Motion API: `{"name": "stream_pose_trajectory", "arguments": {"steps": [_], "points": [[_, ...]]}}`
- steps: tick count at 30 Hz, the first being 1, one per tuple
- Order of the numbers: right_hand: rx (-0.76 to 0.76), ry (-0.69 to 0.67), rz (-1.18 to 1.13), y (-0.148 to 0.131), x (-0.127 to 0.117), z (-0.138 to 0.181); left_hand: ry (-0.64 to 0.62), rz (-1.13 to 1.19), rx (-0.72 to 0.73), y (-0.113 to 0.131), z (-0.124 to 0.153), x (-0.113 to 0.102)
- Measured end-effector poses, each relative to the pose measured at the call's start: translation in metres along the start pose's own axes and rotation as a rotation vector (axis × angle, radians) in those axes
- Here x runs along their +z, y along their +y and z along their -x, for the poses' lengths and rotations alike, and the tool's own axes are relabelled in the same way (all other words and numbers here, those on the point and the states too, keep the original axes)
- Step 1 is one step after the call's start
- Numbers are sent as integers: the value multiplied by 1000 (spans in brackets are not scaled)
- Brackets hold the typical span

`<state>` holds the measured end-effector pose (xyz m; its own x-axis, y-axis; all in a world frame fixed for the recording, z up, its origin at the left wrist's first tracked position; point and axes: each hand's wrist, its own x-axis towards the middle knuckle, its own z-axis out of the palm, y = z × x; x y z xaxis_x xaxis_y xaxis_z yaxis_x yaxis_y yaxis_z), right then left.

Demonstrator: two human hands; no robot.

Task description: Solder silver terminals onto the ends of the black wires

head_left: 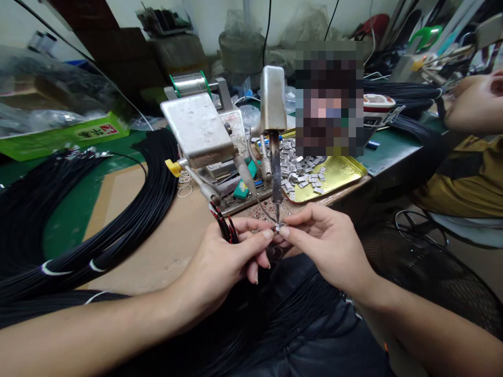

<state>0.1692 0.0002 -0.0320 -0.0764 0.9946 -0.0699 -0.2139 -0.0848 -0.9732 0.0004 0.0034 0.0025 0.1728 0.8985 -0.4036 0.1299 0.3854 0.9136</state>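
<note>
Two forearms crossed the lower left and lower right. At centre, the left hand, curled round red-tipped black wires, and the right hand, both pinched nearly closed, gripped a small metal connector just under a soldering iron.

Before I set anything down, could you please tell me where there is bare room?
Brown board shows bare between the black cables and the left hand. The yellow tray is bare toward its right end, beside the metal pieces. Below the soldering iron, beside the right hand, it is crowded.
</note>
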Motion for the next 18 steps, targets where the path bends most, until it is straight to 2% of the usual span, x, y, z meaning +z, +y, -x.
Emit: {"name": "stream_pose_trajectory", "arguments": {"steps": [4,7,10,13,14,16,18], "points": [[-77,-4,159,-3,-4,0,-61,-35,13,-3,1,1],[-105,-99,322,-16,-16,-1,-117,-8,14,-4,2,4],[-89,-269,487,-39,-44,-3,-100,10,8,-4,4,8],[-93,-357,817,-58,-76,-10,-107,-30,36,-3,5,10],[-116,-323,922,-61,-84,-14,-141,-49,29,-3,5,10],[-218,-152,1071,-59,-93,-24,-255,-90,-11,-3,6,8],[-371,28,1096,-49,-92,-36,-382,-134,-51,-2,7,7]]}}
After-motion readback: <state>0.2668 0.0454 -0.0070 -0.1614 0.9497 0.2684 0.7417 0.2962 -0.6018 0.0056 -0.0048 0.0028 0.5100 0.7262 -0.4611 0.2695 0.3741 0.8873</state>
